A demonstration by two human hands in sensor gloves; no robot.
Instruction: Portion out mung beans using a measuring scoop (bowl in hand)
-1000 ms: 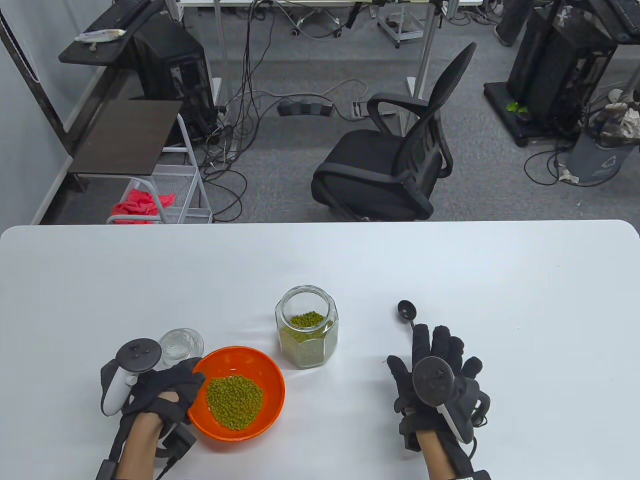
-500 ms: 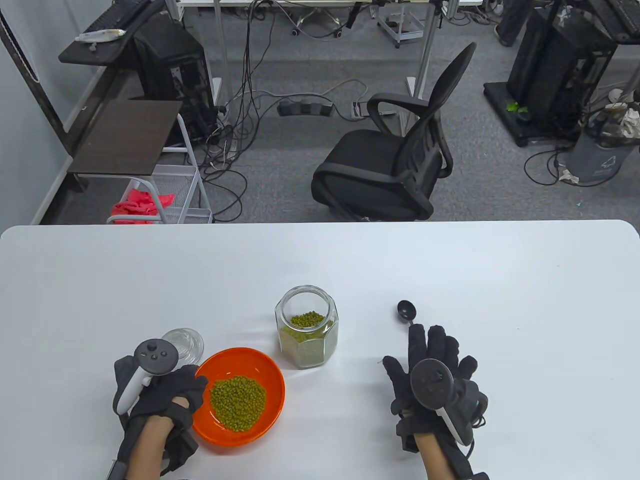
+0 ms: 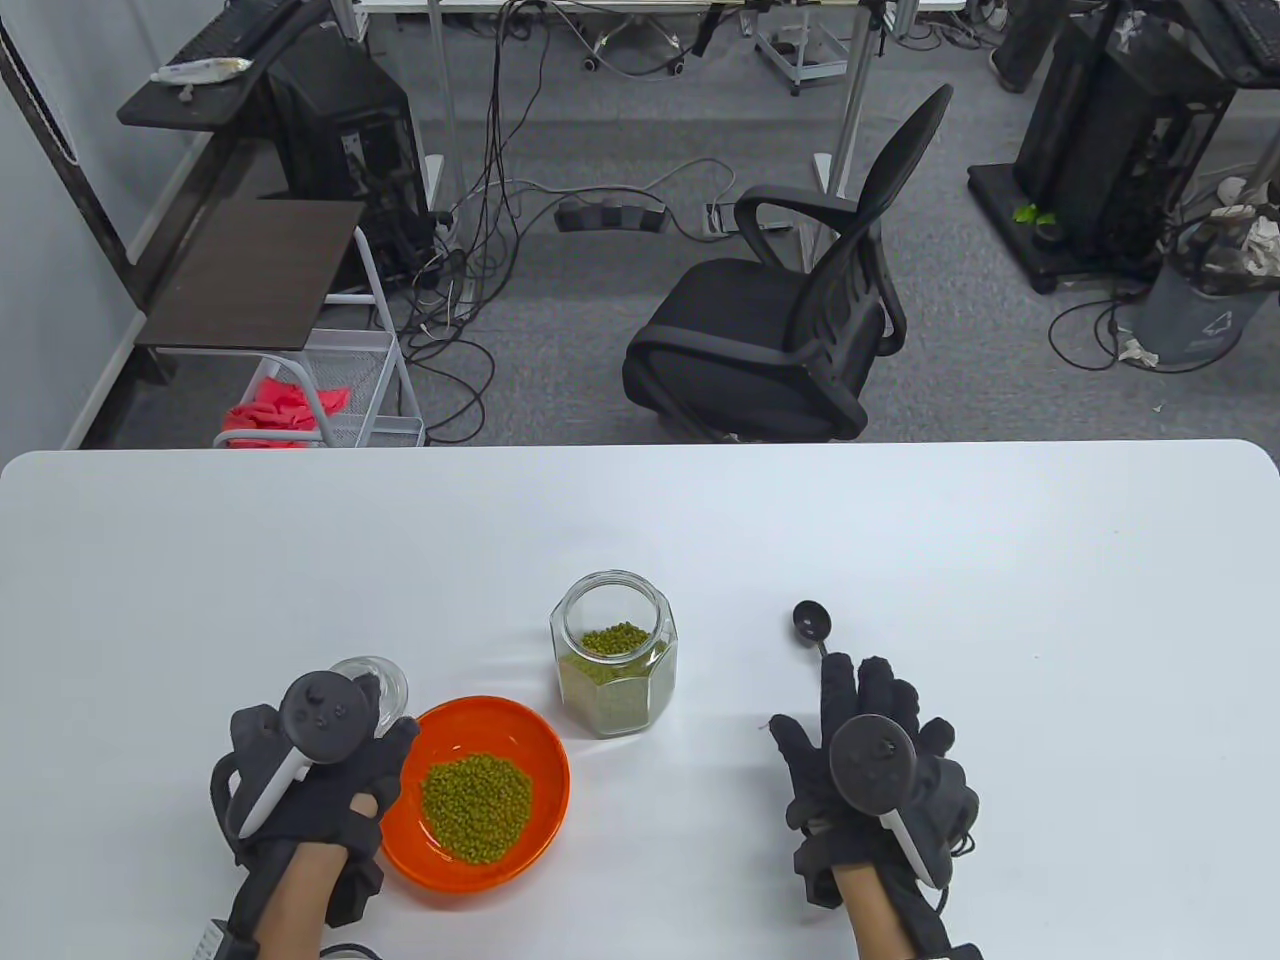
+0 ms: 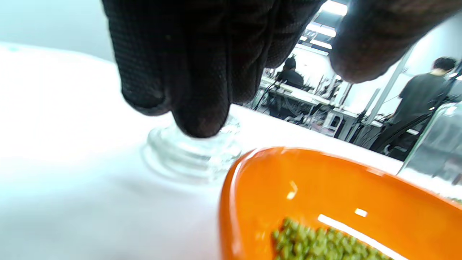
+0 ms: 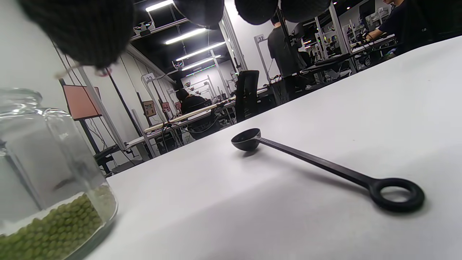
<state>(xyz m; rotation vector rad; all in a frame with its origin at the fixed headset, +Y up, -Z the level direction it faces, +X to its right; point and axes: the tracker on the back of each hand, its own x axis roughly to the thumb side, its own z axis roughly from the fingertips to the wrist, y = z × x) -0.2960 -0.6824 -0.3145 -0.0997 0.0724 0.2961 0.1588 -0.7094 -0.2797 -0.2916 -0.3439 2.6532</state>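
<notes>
An orange bowl (image 3: 545, 790) with a heap of mung beans (image 3: 475, 805) sits on the white table at the front left. My left hand (image 3: 340, 785) is at its left rim, thumb close to the edge. In the left wrist view its fingers (image 4: 195, 72) hang loosely over a glass lid (image 4: 191, 153) and grip nothing, with the bowl (image 4: 234, 191) below them. A glass jar (image 3: 612, 665) partly filled with beans stands in the middle. The black measuring scoop (image 3: 812, 622) lies free on the table (image 5: 317, 164). My right hand (image 3: 870, 735) hovers flat over its handle, fingers straight.
The round glass lid (image 3: 378, 682) lies just behind my left hand, half hidden by the tracker. The jar (image 5: 47, 173) stands left of the scoop. A black office chair (image 3: 790, 320) is beyond the table's far edge (image 3: 640, 447).
My left hand has let go of the bowl's rim and drawn back to the left, turning so its tracker now covers part of the lid. The right hand has hardly moved.
</notes>
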